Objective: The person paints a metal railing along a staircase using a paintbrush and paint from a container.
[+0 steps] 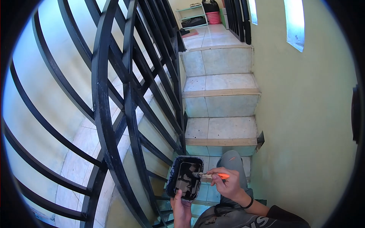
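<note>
"Where do we have the brush (207, 176)?"
"In our right hand (230, 187), fingers closed around its handle. Its long axis runs leftward, bristles over the black tray (173, 177); whether they touch it, we can't quite tell."
"And our left hand (182, 208)?"
"Farther from the brush, fingers gripping the tray's near edge."
"Our count?"
"One brush, one tray, two hands, one black railing (101, 91) leftward."

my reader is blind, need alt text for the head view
A person's left hand holds a black tray, smeared inside, while the right hand holds an orange-ended brush over it. Black railings stand left of tiled stairs leading up.
</note>
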